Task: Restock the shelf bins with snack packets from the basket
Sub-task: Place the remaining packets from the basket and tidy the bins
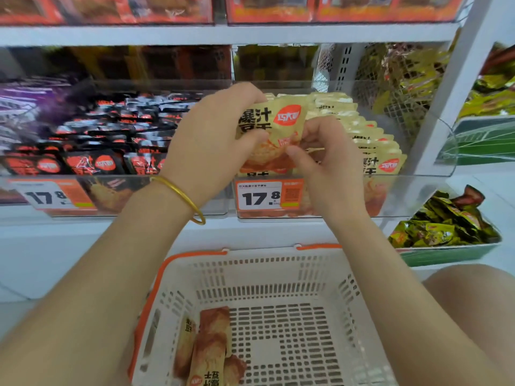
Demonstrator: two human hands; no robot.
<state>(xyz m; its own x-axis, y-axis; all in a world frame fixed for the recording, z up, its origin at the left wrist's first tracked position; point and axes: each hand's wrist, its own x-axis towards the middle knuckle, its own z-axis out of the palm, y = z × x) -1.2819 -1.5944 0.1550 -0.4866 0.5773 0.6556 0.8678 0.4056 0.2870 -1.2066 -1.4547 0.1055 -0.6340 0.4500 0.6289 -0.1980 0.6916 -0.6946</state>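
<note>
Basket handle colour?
Orange handle on a white basket; clearest in the head view.

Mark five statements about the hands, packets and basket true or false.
1. The left hand and right hand both hold the yellow packet. True.
2. The basket is empty. False: loose packets lie at its left side.
3. Black packets lie left of the hands. True.
4. The bangle is on the right wrist. False: it is on the left wrist.
5. The yellow packet rests in the basket. False: it is held up at the shelf.
</note>
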